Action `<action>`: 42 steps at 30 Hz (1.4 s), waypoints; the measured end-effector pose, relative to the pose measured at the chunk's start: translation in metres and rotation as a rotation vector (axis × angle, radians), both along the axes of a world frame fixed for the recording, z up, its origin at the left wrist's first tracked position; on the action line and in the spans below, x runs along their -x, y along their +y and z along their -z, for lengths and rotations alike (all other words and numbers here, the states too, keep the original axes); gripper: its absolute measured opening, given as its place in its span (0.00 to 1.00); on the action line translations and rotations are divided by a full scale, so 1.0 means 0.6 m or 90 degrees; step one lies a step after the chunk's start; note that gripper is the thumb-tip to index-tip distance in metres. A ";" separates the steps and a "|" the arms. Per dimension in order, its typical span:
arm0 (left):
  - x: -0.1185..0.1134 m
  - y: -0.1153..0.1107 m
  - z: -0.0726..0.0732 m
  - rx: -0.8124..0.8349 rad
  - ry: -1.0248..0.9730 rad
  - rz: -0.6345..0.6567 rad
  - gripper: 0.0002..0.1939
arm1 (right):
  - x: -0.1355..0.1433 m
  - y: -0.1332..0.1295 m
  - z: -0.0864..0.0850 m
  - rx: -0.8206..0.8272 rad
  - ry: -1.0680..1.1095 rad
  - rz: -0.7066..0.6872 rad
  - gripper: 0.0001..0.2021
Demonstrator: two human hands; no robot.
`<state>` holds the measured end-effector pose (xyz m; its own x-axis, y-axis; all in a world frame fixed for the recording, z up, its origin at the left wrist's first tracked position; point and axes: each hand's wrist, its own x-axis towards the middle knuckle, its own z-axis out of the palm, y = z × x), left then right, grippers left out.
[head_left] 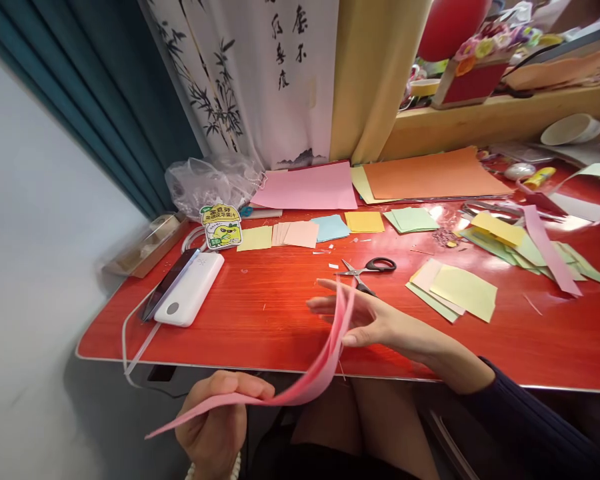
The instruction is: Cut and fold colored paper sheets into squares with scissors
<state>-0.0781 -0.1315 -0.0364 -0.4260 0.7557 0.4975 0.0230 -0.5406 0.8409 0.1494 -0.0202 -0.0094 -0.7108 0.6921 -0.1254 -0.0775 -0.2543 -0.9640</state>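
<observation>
gripping layered pink paper strips (pixel 307 393) between thumb and fingers of left hand (pixel 213 413), in front of near edge of red table (pixel 275 307). bending upward at far end, against thumb of right hand (pixel 375 320), with fingers spread; cannot tell whether pinched there. just beyond right hand, noted black-handled scissors (pixel 359 271), blades parted. farther right, noted loose pile of pastel paper squares (pixel 465 290); toward left end, white power bank (pixel 193 290).

- Paper (pixel 310 390): lower centre, between left hand (pixel 213 417) and right hand (pixel 375 320)
- Scissors (pixel 359 272): centre, on table (pixel 275 300), behind right hand
- Power bank (pixel 193 293): left, on table, beside phone (pixel 171 285)
</observation>
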 end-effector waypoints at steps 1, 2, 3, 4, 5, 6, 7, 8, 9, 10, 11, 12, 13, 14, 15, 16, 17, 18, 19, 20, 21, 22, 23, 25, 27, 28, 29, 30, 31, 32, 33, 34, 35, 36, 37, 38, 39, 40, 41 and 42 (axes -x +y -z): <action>0.002 0.000 0.002 -0.007 0.015 -0.001 0.04 | -0.003 -0.001 0.000 -0.009 -0.018 0.012 0.29; 0.005 0.000 0.006 -0.005 0.024 -0.013 0.04 | -0.007 -0.003 0.002 -0.033 -0.037 0.034 0.22; 0.008 0.000 0.009 0.013 0.033 -0.041 0.04 | -0.011 -0.006 0.005 -0.075 -0.054 0.062 0.17; 0.011 0.002 0.012 0.053 0.055 -0.076 0.05 | -0.017 -0.009 0.009 -0.129 -0.073 0.092 0.13; 0.014 0.003 0.014 0.118 0.092 -0.113 0.06 | -0.023 -0.012 0.014 -0.183 -0.095 0.127 0.11; 0.017 0.006 0.015 0.200 0.143 -0.142 0.07 | -0.028 -0.015 0.019 -0.231 -0.118 0.167 0.10; 0.019 0.008 0.015 0.283 0.201 -0.155 0.07 | -0.033 -0.019 0.025 -0.266 -0.142 0.207 0.10; 0.021 0.011 0.014 0.350 0.255 -0.152 0.08 | -0.037 -0.022 0.029 -0.288 -0.162 0.239 0.10; 0.022 0.015 0.013 0.390 0.295 -0.139 0.09 | -0.040 -0.025 0.033 -0.299 -0.177 0.263 0.11; 0.023 0.018 0.012 0.402 0.311 -0.120 0.10 | -0.042 -0.028 0.035 -0.308 -0.187 0.278 0.13; 0.022 0.021 0.011 0.395 0.310 -0.103 0.12 | -0.042 -0.030 0.036 -0.317 -0.195 0.283 0.13; 0.022 0.025 0.010 0.380 0.298 -0.090 0.14 | -0.041 -0.031 0.037 -0.327 -0.204 0.283 0.12; 0.022 0.028 0.010 0.366 0.282 -0.082 0.16 | -0.040 -0.032 0.038 -0.337 -0.217 0.282 0.11; 0.021 0.031 0.010 0.359 0.265 -0.076 0.17 | -0.039 -0.033 0.039 -0.347 -0.232 0.284 0.09; 0.021 0.034 0.010 0.358 0.250 -0.068 0.17 | -0.039 -0.033 0.040 -0.353 -0.244 0.286 0.08; 0.020 0.037 0.010 0.361 0.237 -0.057 0.17 | -0.038 -0.033 0.042 -0.356 -0.252 0.288 0.07; 0.020 0.040 0.010 0.365 0.226 -0.045 0.17 | -0.039 -0.034 0.045 -0.359 -0.255 0.293 0.06; 0.019 0.042 0.009 0.368 0.216 -0.035 0.17 | -0.040 -0.034 0.048 -0.361 -0.255 0.297 0.06; 0.018 0.044 0.008 0.368 0.206 -0.027 0.16 | -0.041 -0.035 0.051 -0.361 -0.253 0.303 0.06; 0.016 0.045 0.006 0.366 0.197 -0.021 0.16 | -0.041 -0.036 0.053 -0.359 -0.248 0.310 0.06; 0.015 0.046 0.004 0.361 0.190 -0.019 0.15 | -0.042 -0.038 0.055 -0.354 -0.239 0.315 0.07; 0.013 0.046 0.002 0.353 0.185 -0.020 0.16 | -0.041 -0.039 0.055 -0.347 -0.223 0.320 0.07; 0.011 0.045 0.000 0.344 0.181 -0.024 0.16 | -0.040 -0.040 0.054 -0.338 -0.203 0.322 0.06; 0.008 0.044 -0.004 0.324 0.172 -0.030 0.15 | -0.037 -0.042 0.049 -0.326 -0.164 0.328 0.05; 0.007 0.042 -0.005 0.311 0.163 -0.034 0.14 | -0.034 -0.043 0.045 -0.326 -0.139 0.328 0.04; 0.008 0.042 -0.004 0.308 0.160 -0.032 0.14 | -0.033 -0.043 0.044 -0.330 -0.131 0.328 0.05; 0.009 0.042 -0.003 0.308 0.158 -0.030 0.14 | -0.034 -0.044 0.044 -0.335 -0.126 0.327 0.06; 0.010 0.042 0.000 0.309 0.159 -0.032 0.14 | -0.035 -0.044 0.045 -0.338 -0.126 0.324 0.08; 0.012 0.043 0.002 0.312 0.162 -0.035 0.15 | -0.036 -0.044 0.046 -0.342 -0.134 0.322 0.10; 0.014 0.044 0.005 0.316 0.167 -0.039 0.15 | -0.038 -0.044 0.048 -0.349 -0.151 0.322 0.12; 0.016 0.045 0.008 0.321 0.173 -0.042 0.16 | -0.041 -0.045 0.051 -0.356 -0.173 0.319 0.14; 0.019 0.046 0.011 0.327 0.179 -0.043 0.17 | -0.043 -0.045 0.053 -0.361 -0.197 0.312 0.15; 0.021 0.048 0.013 0.335 0.183 -0.042 0.19 | -0.045 -0.045 0.054 -0.364 -0.219 0.301 0.16; 0.023 0.050 0.015 0.344 0.183 -0.037 0.20 | -0.046 -0.046 0.055 -0.365 -0.235 0.288 0.17; 0.025 0.052 0.017 0.358 0.181 -0.026 0.21 | -0.047 -0.045 0.055 -0.366 -0.246 0.276 0.17; 0.027 0.054 0.018 0.377 0.179 -0.012 0.21 | -0.047 -0.045 0.054 -0.365 -0.253 0.266 0.16; 0.029 0.056 0.019 0.399 0.176 0.005 0.20 | -0.047 -0.044 0.053 -0.366 -0.257 0.260 0.15; 0.030 0.058 0.020 0.418 0.173 0.020 0.19 | -0.046 -0.043 0.051 -0.369 -0.262 0.258 0.14; 0.031 0.059 0.020 0.430 0.168 0.029 0.18 | -0.046 -0.042 0.048 -0.373 -0.267 0.255 0.12; 0.032 0.059 0.020 0.435 0.162 0.033 0.17 | -0.046 -0.042 0.046 -0.376 -0.270 0.250 0.12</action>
<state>-0.0972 -0.0960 -0.0483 -0.3145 0.9492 -0.0133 0.2516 0.0968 0.9630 0.1770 -0.0452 -0.0369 -0.3774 0.9164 0.1336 0.3460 0.2734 -0.8975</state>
